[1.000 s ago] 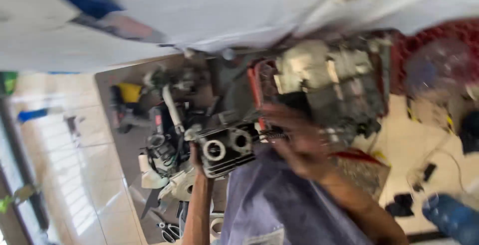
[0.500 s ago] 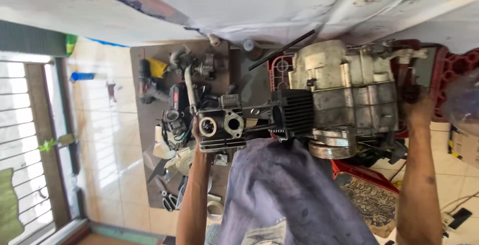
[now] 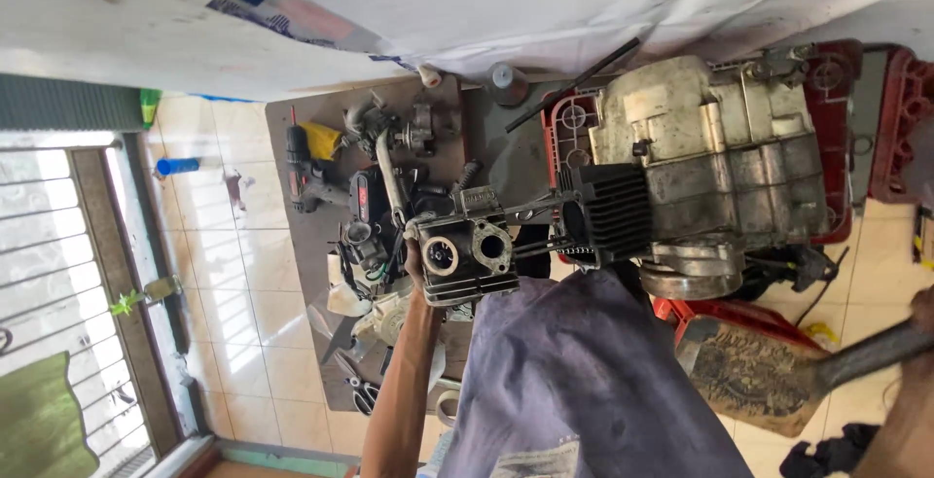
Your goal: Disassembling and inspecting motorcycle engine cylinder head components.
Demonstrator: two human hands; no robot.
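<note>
Looking down past your grey-clothed knee (image 3: 584,381), you have the big engine crankcase (image 3: 720,162) as the largest thing in view, dull and grimy, resting on a red plastic crate (image 3: 564,128). The black finned cylinder block (image 3: 611,211) sits against the crankcase's near side, and long studs run out from it toward your left hand.

The cylinder head (image 3: 467,254) is threaded partway along those studs, a clear gap away from the finned block, its two round ports facing you. Your left hand (image 3: 413,256) is clasped on the head's far-left edge, fingers wrapped behind it and mostly hidden, so the head lies just to the right of your palm and touching it, with your forearm coming up from below.

Behind the head lies a brown board (image 3: 292,245) crowded with parts: a black power drill (image 3: 306,177), a yellow piece (image 3: 321,138) and smaller metal bits.

Your right hand (image 3: 919,308) shows only at the frame's right edge, well apart from the head, beside a dark handle (image 3: 866,352) that leads to a worn, patterned flat pad (image 3: 749,371); you cannot tell whether it is gripping that handle.
</note>
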